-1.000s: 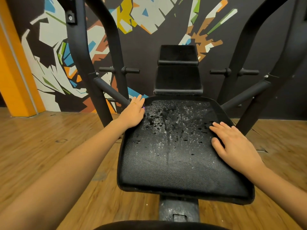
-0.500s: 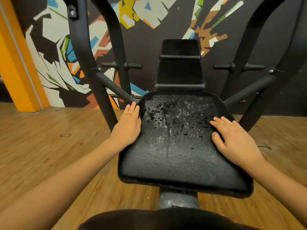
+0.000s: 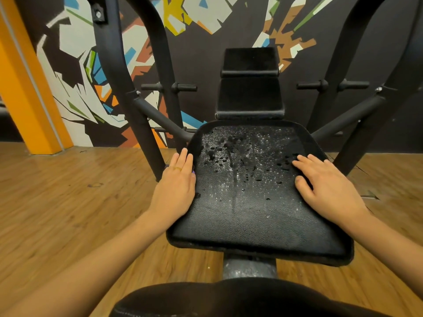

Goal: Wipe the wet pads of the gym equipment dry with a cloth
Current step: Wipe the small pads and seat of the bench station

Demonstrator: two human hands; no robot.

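Note:
A black padded seat (image 3: 251, 216) of a gym machine fills the middle, with water drops (image 3: 231, 154) scattered over its far half. My left hand (image 3: 176, 188) lies flat on the seat's left edge, fingers together, holding nothing; it wears a ring. On the seat's right side my right hand (image 3: 327, 186) rests flat with fingers slightly spread, also holding nothing. Behind the seat stands a black back pad (image 3: 249, 97) with a smaller pad (image 3: 250, 59) above it. No cloth is in view.
Black steel frame tubes (image 3: 123, 88) rise left and right (image 3: 338, 76) of the seat, with short pegs (image 3: 183, 88) sticking out. A painted wall is behind, an orange pillar (image 3: 27, 99) at left, wooden floor (image 3: 57, 202) around. A dark rounded pad (image 3: 240, 298) sits at the bottom edge.
My left hand has slid back along the seat's left edge toward me. The view has tilted and drawn slightly back; the right hand stays put.

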